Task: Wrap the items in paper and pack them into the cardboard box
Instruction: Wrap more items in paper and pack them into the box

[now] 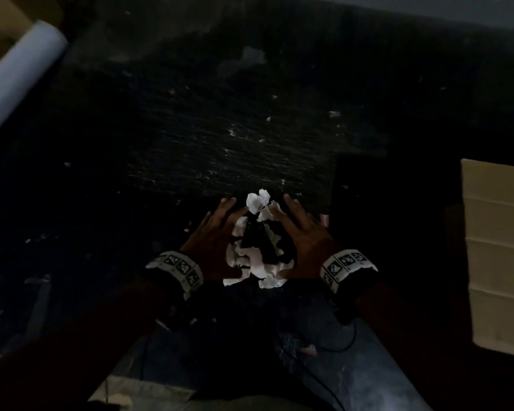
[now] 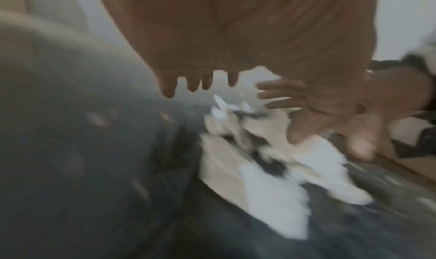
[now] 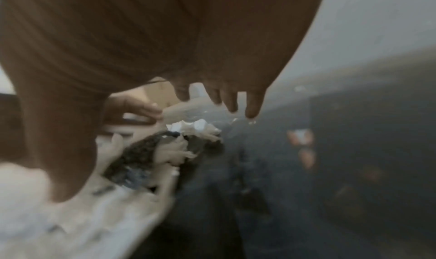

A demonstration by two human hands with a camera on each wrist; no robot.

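A crumpled white paper bundle (image 1: 257,264) lies on the dark table (image 1: 220,137) close to its front edge, with a dark item (image 1: 261,244) showing through gaps in the paper. My left hand (image 1: 217,232) sits against the bundle's left side with straight, spread fingers. On the other side, my right hand (image 1: 304,229) flanks it the same way. Neither hand curls around the paper. In the blurred left wrist view the paper (image 2: 271,184) lies below my palm, with the right hand (image 2: 318,112) opposite. The right wrist view shows the dark item (image 3: 136,158) amid torn paper (image 3: 198,129).
A cardboard box (image 1: 499,247) stands at the right edge. A white paper roll (image 1: 21,72) lies at the upper left beside more cardboard (image 1: 0,22). Small paper scraps (image 1: 334,114) dot the table. My jeans-clad leg (image 1: 347,366) and a thin cable (image 1: 339,348) are below.
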